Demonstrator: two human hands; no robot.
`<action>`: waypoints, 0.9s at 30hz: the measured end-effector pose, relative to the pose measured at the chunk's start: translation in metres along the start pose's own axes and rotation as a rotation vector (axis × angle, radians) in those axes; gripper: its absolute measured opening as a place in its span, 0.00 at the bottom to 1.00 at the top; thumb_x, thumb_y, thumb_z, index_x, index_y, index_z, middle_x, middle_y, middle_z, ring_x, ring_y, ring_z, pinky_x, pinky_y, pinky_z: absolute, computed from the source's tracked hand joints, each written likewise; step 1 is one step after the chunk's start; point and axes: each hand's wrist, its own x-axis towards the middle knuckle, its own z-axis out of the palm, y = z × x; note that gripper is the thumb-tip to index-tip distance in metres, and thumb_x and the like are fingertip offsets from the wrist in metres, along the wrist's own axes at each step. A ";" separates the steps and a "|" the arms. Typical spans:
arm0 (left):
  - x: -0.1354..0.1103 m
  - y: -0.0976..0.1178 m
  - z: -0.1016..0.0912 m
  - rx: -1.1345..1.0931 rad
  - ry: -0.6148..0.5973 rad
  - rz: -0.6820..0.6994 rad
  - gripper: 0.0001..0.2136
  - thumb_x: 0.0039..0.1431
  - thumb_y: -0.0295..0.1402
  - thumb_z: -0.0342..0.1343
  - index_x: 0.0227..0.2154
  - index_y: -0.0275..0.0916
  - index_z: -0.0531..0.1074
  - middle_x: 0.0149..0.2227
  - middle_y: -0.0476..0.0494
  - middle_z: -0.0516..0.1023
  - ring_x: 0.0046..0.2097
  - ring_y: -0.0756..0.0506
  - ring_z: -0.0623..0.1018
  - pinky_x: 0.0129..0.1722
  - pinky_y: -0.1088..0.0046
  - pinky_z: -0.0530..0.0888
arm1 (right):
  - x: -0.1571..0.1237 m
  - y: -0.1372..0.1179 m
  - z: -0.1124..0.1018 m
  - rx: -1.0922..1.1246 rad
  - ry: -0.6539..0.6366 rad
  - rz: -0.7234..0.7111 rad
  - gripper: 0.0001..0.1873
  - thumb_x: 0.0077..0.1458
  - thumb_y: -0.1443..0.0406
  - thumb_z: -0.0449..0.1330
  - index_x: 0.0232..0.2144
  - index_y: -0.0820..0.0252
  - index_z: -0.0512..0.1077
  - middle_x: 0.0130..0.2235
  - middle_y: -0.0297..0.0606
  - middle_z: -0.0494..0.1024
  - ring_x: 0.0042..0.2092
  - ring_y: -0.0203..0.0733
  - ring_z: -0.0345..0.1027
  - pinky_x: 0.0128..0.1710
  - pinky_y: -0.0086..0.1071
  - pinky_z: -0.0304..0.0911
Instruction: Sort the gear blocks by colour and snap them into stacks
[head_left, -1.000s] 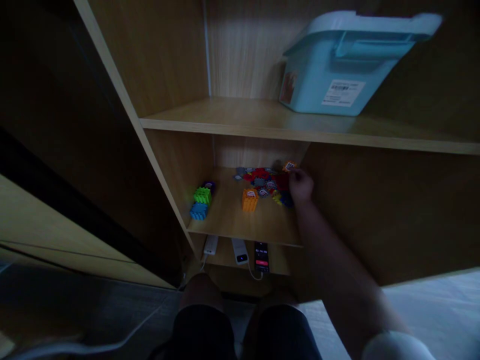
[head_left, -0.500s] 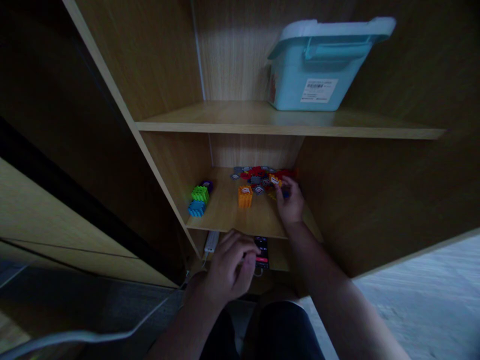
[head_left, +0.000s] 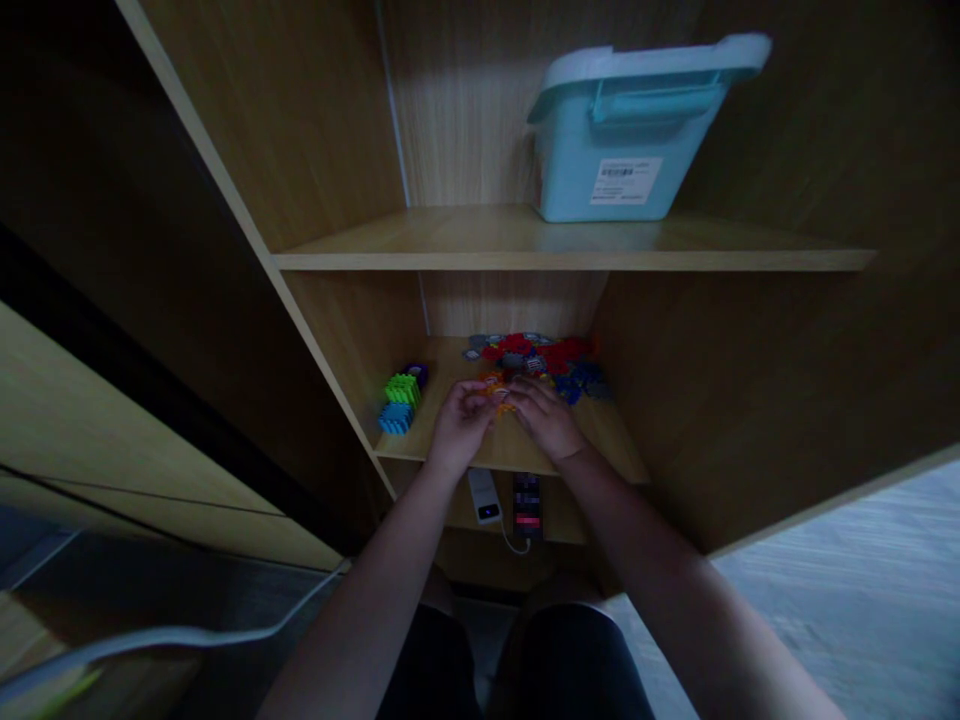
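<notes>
My left hand [head_left: 463,425] and my right hand [head_left: 546,418] meet over the middle of the lower shelf. Their fingers are closed at an orange interlocking toy tile [head_left: 507,407], which they partly cover. Just behind the fingertips shows more orange, the orange stack [head_left: 491,379], mostly hidden; whether it touches the held tile I cannot tell. Loose red tiles [head_left: 517,343] and dark blue tiles [head_left: 581,382] lie in a heap behind and right of my right hand. Left of my left hand stand a green toothed stack [head_left: 403,389], a light blue one [head_left: 395,417] and a purple one [head_left: 417,374].
A teal lidded bin [head_left: 622,140] stands on the upper shelf [head_left: 465,235]. Below the lower shelf [head_left: 427,440] are a white power bank [head_left: 484,497] and a phone [head_left: 527,507] with a cable. Cabinet walls bound both sides. A pale cord [head_left: 187,636] crosses at lower left.
My right hand has come left and forward from the heap with the orange tile. My left hand has risen from in front of the phone to meet it at the orange stack.
</notes>
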 end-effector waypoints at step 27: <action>0.050 -0.012 -0.011 0.046 -0.042 0.268 0.18 0.57 0.48 0.72 0.39 0.41 0.74 0.37 0.46 0.80 0.39 0.47 0.80 0.41 0.71 0.77 | 0.031 -0.004 0.004 0.107 0.157 0.218 0.11 0.72 0.60 0.62 0.54 0.48 0.78 0.53 0.41 0.84 0.55 0.51 0.79 0.58 0.51 0.75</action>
